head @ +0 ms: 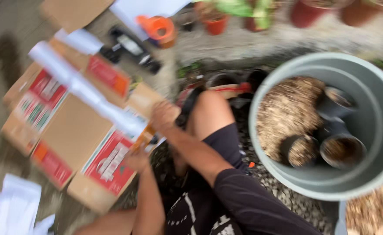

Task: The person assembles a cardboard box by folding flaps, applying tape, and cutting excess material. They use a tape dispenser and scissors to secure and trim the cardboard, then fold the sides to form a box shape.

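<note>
1. The right hand (163,115) and the left hand (136,160) meet at the near end of a long white tube-shaped roll (82,89), which runs from them up and to the far left across a flattened brown cardboard box with red printed panels (72,139) lying on the ground. Motion blur hides the fingers: each hand's grip looks clenched about the roll's orange-tipped end, but I cannot tell for sure.
2. Held at one end only, the roll could sag or swing, and its far tip might knock the orange tape dispenser (159,28) or the black tool (132,48) beyond the box.
3. The box lies loose on the ground, so pressing on it could make it slide.
4. The large grey plastic tub (374,113) of pale mulch, holding small black pots (341,150), sits close on the right beside the person's bent knee (211,106). A leg shift could bump it and spill the filling.
5. Loose white paper (15,204) at near left could be slipped on.
</note>
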